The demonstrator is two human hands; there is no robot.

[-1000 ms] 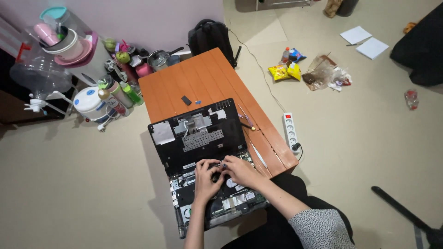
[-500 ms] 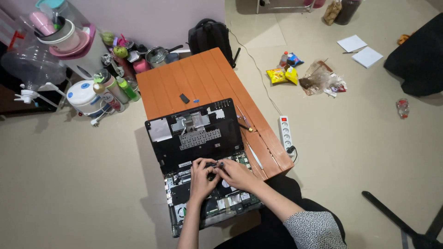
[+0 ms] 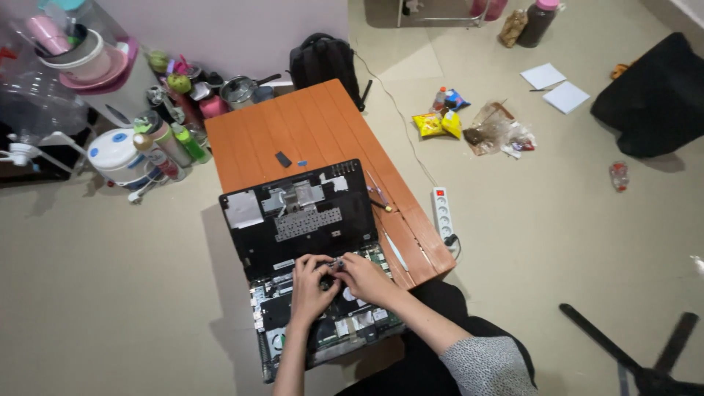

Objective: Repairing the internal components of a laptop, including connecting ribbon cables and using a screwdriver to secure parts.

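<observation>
Orange table [image 3: 308,128]; both hands [image 3: 339,279] curl together, pinching a small part over the opened laptop [image 3: 323,323].

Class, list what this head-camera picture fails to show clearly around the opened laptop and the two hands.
- Small part pinched between left hand and right hand: too small, fingers cover it.
- Laptop boards under the hands: hidden by them.
- Small dark piece on the orange table: too small to identify.
- The person's arms: cut off by the bottom edge.
</observation>
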